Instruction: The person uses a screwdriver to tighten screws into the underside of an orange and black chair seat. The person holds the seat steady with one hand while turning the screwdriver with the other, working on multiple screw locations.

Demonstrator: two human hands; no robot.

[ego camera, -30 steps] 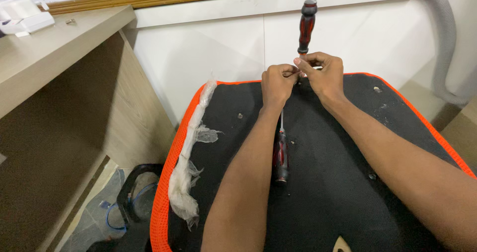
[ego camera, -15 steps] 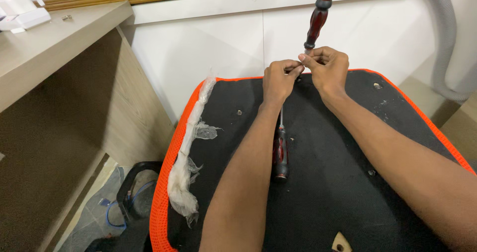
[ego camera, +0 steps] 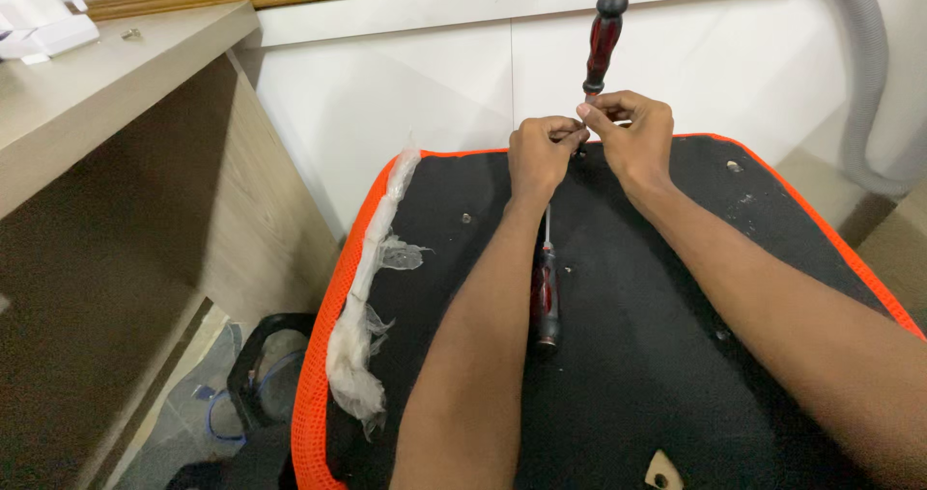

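A spare screwdriver (ego camera: 547,297) lay idle on the black seat underside (ego camera: 628,355), beyond which left hand (ego camera: 541,152) & right hand (ego camera: 632,138) pinched shut around the upright red-handled screwdriver (ego camera: 603,36) at the far edge, so the screw work looked unfinished.

I see a glossy red-and-black plastic screwdriver (ego camera: 603,41) handle, a matt black board (ego camera: 637,355) edged in rough orange mesh (ego camera: 314,393), thin white torn wrapping (ego camera: 362,345), a matt wood-grain desk (ego camera: 126,162), and smooth white panels (ego camera: 406,75).
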